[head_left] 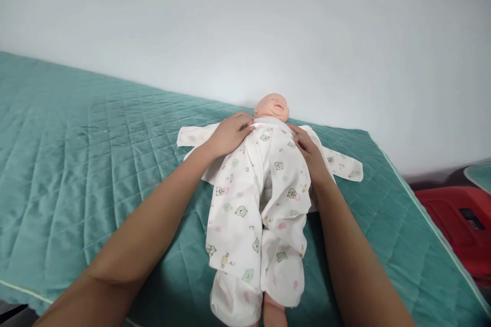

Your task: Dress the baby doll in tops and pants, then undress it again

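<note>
Doll: one, on its back, head toward the wall, lying near the right side of the quilt. Trousers: white, printed, over the legs and high on the front, top edge just below the neck; cloth bunched midway down, one foot showing past a cuff. Shirt: white, printed, sleeves spread flat to either side.

Left hand: fingers bent over one upper corner of the trousers. Right hand: fingers curled at the opposite edge. Whether either pinches cloth cannot be told. Handling note: an even, gentle draw on both sides should keep the top edge level; the folds want smoothing, the neck no pressure.

Quilt: green, stitched. Wall: pale, behind. Red object: far right, below quilt level.
</note>
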Tool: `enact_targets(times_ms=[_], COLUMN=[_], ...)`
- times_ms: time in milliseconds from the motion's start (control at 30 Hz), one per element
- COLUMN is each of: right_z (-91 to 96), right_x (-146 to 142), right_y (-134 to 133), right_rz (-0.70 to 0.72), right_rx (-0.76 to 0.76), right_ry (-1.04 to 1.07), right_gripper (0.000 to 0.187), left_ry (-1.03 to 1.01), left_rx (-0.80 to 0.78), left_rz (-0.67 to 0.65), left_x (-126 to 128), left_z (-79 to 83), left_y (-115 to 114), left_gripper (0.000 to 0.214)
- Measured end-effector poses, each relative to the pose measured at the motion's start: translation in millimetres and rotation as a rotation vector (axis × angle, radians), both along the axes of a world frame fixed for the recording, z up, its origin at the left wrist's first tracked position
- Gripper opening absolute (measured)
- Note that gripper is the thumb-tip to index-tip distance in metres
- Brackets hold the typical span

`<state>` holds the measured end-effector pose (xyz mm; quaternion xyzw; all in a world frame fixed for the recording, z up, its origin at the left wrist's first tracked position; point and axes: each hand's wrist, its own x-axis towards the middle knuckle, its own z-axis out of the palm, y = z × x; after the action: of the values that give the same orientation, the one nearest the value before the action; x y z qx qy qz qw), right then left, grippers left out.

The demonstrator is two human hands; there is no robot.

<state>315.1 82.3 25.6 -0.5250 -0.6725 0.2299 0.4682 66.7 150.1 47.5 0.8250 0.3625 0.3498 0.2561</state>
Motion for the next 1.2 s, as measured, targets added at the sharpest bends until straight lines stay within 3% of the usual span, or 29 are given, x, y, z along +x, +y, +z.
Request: enact_targets(times_ms=[167, 367, 500, 667, 800, 933, 1200], right_z=[2.9, 6.6, 3.3, -3.1, -2.9, -2.4, -12.6], right_x=[0, 3, 4, 3, 3, 2, 4], right_y=[15, 30, 38, 34, 21, 10, -18], right_rz=[-0.124, -0.373, -0.452, -0.313, -0.14, -0.08, -0.052], right_rx=[-0.025, -0.026, -0.021, 0.068, 0.132, 0.12, 0.133], right_ry=[-0.056, -0.279, -0.325, -0.145, -0.15, -0.164, -0.07], right_gripper=[0.028, 0.032, 0.035, 0.018, 0.035, 0.042, 0.044], left_ry=[-0.048, 0.023, 0.095, 0.0, 0.091, 0.253, 0.268], left_rx=[-0.125, -0.083, -0.015, -0.055, 0.062, 0.099, 0.148], left_rz=[0.128, 0.265, 0.29, 0.146, 0.057, 0.098, 0.207], left_x=[5, 19, 25, 20, 13, 9, -10], left_z=[2.0, 0.3, -2.9, -7.5, -12.5, -13.7, -28.9], left_y=[13, 31, 36, 30, 21, 8, -20], left_gripper=[0.023, 0.025, 0.02, 0.017, 0.038, 0.045, 0.049])
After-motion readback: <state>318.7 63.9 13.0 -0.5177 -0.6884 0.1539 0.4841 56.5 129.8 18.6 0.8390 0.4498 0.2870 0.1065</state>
